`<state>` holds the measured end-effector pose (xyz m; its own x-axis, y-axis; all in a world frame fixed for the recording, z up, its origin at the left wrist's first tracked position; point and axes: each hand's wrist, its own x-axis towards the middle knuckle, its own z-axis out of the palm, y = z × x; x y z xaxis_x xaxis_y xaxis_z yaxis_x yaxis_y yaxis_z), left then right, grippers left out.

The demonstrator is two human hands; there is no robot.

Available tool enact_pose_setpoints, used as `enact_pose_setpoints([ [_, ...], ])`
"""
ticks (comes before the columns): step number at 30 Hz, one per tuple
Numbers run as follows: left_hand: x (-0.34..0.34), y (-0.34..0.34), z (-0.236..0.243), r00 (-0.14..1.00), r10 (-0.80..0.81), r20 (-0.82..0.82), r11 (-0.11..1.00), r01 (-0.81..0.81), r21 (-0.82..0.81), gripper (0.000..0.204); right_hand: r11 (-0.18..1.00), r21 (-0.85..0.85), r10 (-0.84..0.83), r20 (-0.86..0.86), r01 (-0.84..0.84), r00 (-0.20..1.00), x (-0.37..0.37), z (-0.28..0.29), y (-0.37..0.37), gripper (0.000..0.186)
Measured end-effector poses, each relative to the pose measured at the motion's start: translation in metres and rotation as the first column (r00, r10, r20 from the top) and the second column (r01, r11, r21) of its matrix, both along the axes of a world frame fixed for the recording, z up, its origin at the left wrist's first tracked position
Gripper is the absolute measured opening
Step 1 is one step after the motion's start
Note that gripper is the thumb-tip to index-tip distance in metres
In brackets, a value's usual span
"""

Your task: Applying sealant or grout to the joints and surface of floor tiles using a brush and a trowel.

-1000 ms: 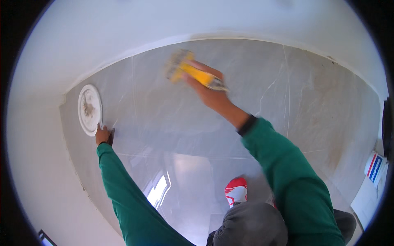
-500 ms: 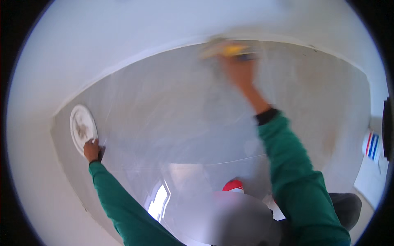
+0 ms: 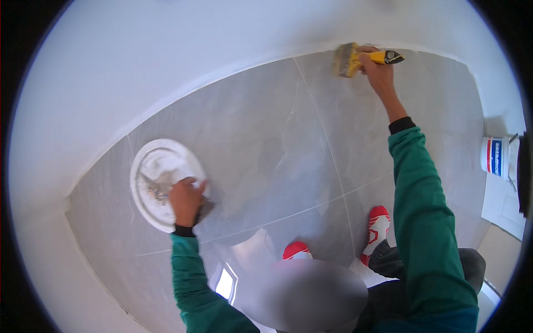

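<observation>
My right hand [image 3: 377, 69] is closed round a wide flat brush [image 3: 348, 60] with a yellow and black handle. Its bristles point left and touch or nearly touch the floor along the foot of the far wall. At the left, my left hand [image 3: 187, 201] grips the right-hand rim of a round white lid [image 3: 166, 158]. Small crumbs of dirt [image 3: 157, 193] and grey dust lie inside the lid. The lid rests on or just above the floor; I cannot tell which. Something dark shows under my left wrist.
Grey floor tiles [image 3: 250, 144] with pale joints meet a white wall [image 3: 194, 44]. My red and white socked feet [image 3: 378, 228] stand near the bottom. A white bucket [image 3: 493, 158] with a red and blue label stands at the far right. A blurred grey rounded shape [image 3: 311, 294] covers the bottom middle.
My right hand has swept the brush rightward along the wall foot. My left hand and the lid are farther right, and dirt in the lid has shifted. The view has moved, showing both feet.
</observation>
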<state>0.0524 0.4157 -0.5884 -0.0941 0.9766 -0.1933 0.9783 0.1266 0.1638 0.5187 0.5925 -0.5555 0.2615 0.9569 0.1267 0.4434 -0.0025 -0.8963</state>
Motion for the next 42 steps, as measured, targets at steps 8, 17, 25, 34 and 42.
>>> enact_pose_setpoints([
  [8,0.174,0.011,0.001,0.981,-0.159,0.114,0.986,0.163,-0.027,0.032,0.913,-0.086,0.399,-0.004,-0.398,0.917,-0.103,-0.053,-0.012,0.029],
  [17,0.127,0.017,0.029,0.958,-0.280,0.056,0.960,0.278,0.036,0.030,0.954,-0.260,0.165,0.026,-0.153,0.986,0.002,0.099,-0.091,0.044],
  [25,0.073,-0.012,0.045,0.832,-0.187,0.521,0.982,0.177,0.070,0.042,0.680,-0.422,0.617,-0.113,-0.600,0.779,-0.096,0.018,-0.292,0.038],
  [34,0.012,-0.120,0.017,0.492,0.370,0.788,0.884,0.072,-0.461,0.057,0.954,-0.194,0.271,0.884,-0.226,0.382,-0.034,0.042,-0.139,0.039],
  [42,0.052,-0.148,0.007,-0.296,0.831,0.471,0.543,0.252,-0.801,0.058,0.856,-0.509,0.465,0.689,-0.084,0.557,0.045,0.209,-0.270,0.039],
])
